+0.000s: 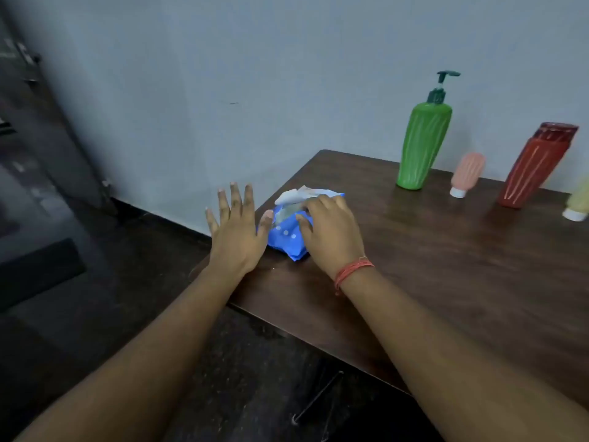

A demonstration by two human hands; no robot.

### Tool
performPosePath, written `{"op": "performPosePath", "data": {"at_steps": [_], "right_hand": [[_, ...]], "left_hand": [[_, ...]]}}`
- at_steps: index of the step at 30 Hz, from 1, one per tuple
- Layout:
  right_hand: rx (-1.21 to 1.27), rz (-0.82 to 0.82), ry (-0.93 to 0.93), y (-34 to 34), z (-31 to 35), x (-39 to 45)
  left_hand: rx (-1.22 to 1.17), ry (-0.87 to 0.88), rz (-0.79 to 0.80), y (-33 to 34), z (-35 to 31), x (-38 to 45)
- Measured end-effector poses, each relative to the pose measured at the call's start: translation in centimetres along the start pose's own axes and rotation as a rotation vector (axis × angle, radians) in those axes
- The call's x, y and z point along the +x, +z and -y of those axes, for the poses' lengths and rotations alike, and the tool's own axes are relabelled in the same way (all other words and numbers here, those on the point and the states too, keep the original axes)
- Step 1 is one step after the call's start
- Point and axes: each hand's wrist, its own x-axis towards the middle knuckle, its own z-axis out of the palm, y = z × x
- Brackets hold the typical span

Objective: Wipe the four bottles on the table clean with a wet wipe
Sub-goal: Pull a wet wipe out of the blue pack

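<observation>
Right hand [331, 231] rests curled on the blue wet-wipe pack [287, 237] at frame centre, on the tabletop [446, 266] corner; left hand [237, 228] hovers beside it, fingers spread. Four bottles [424, 145] stand upper right.

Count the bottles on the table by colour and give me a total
Green pump bottle: 1
Red bottle: 1
Pink bottle, standing on its white cap: 1
Pale yellow bottle, cut off by the frame edge: 1
Total: 4 bottles
</observation>
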Motion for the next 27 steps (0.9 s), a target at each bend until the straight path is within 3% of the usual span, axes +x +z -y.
{"op": "performPosePath", "data": {"at_steps": [6, 12, 20, 27], "right_hand": [[0.087, 0.202, 0.037, 2.4, 2.3, 1.9], [0.051, 0.304, 0.126, 3.6, 2.3, 2.9], [0.214, 0.211, 0.209, 2.9, 1.7, 2.6], [0.684, 0.055, 0.4, 1.4, 0.8, 2.3]], "left_hand": [[-0.087, -0.048, 0.148, 0.4, 0.7, 0.7], [-0.064, -0.048, 0.217, 0.5, 0.7, 1.3], [0.044, -0.027, 0.234, 1.0, 0.5, 1.4], [0.088, -0.019, 0.22, 1.0, 0.4, 1.3]]}}
